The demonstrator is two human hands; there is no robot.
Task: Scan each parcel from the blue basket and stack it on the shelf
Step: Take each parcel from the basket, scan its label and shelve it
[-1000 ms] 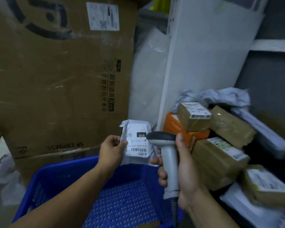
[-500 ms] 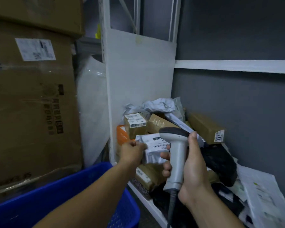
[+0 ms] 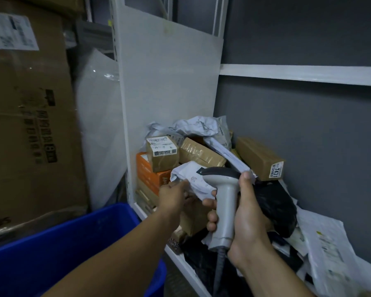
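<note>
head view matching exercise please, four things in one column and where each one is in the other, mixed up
1 scanner
2 white parcel
3 blue basket
4 orange box

a in the left hand grip
b lower left of view, beside the shelf
c in the right hand grip
d on the shelf, against its white side panel

Pairs: 1-c, 2-a, 3-b, 4-d

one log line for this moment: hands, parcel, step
left hand: holds white parcel in front of shelf | right hand: grips scanner | blue basket: lower left | step: not yet set down
</note>
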